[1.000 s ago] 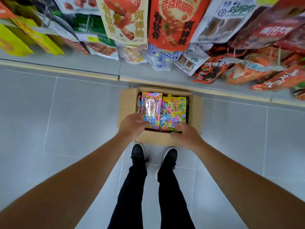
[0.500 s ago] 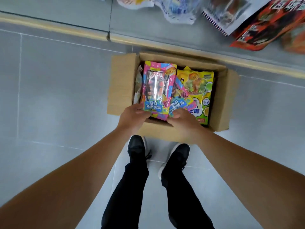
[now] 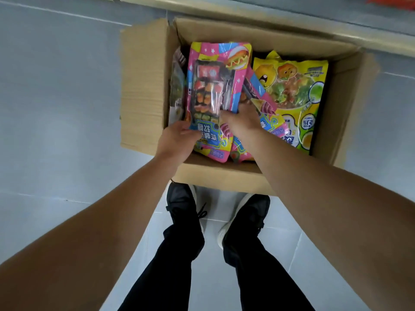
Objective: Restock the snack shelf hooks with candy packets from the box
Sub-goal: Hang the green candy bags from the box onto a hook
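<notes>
An open cardboard box point(image 3: 143, 86) stands on the grey tiled floor below the shelf base. On top of its contents lies a pink candy packet point(image 3: 213, 90) with a clear window. My left hand point(image 3: 177, 140) grips that packet's lower left edge, thumb on its blue label. My right hand point(image 3: 241, 122) holds its right edge, fingers tucked between it and a second pink packet point(image 3: 267, 122) underneath. At the right side of the box lies a yellow-green candy bag point(image 3: 298, 93). Another packet point(image 3: 177, 88) stands half hidden along the left wall.
The shelf's yellowish base rail point(image 3: 336, 30) runs just behind the box. A corner of a red hanging packet point(image 3: 390, 0) shows at the top right. My black shoes point(image 3: 184, 205) stand right against the box's near wall. Grey floor tiles point(image 3: 56, 97) spread to the left.
The view has dropped closer to the box and the hanging shelf packets have left the frame. My right hand has slid from the box's near edge onto the pink packet's right side.
</notes>
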Action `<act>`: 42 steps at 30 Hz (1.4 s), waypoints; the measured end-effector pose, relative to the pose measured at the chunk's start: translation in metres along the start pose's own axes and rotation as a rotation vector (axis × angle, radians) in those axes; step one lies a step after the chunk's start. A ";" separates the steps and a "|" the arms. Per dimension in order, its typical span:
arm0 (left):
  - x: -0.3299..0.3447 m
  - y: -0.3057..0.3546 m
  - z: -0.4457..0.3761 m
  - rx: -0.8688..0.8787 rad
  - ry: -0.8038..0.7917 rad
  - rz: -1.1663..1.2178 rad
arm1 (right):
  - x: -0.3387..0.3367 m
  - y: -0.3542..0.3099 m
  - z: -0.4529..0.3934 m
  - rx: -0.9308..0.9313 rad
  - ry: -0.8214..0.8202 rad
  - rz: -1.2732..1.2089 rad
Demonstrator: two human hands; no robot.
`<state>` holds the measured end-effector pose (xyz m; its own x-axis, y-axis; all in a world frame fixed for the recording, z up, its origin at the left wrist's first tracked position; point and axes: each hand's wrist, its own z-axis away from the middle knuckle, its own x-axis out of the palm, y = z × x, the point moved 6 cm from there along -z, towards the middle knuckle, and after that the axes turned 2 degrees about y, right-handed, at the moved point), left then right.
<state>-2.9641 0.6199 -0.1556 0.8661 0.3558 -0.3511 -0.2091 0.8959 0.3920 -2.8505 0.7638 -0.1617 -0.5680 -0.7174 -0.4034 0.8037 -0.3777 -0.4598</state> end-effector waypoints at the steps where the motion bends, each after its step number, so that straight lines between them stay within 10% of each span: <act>1: -0.001 0.004 0.004 0.011 0.021 -0.011 | -0.007 0.002 0.004 0.013 0.018 -0.019; 5: -0.011 0.012 0.019 0.032 0.142 -0.058 | -0.047 0.025 0.025 0.192 0.081 -0.244; 14: -0.014 0.084 0.108 0.086 -0.126 0.012 | -0.110 0.001 0.121 0.277 -0.174 -0.528; 24: -0.119 0.184 0.247 0.454 0.067 -0.519 | -0.207 -0.107 0.260 -0.176 0.222 0.188; 34: -0.177 0.289 0.426 0.870 0.081 -1.187 | -0.215 -0.252 0.415 -0.670 0.155 0.946; 39: -0.199 0.333 0.493 1.112 0.229 -1.198 | -0.233 -0.250 0.457 -0.479 0.089 0.748; 42: -0.238 0.362 0.520 1.186 0.367 -0.728 | -0.263 -0.250 0.481 -0.417 0.164 0.511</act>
<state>-3.0096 0.7211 0.5114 0.4119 0.1342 -0.9013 0.8734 0.2241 0.4325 -2.8161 0.7653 0.4403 -0.1812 -0.6356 -0.7505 0.8610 0.2663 -0.4334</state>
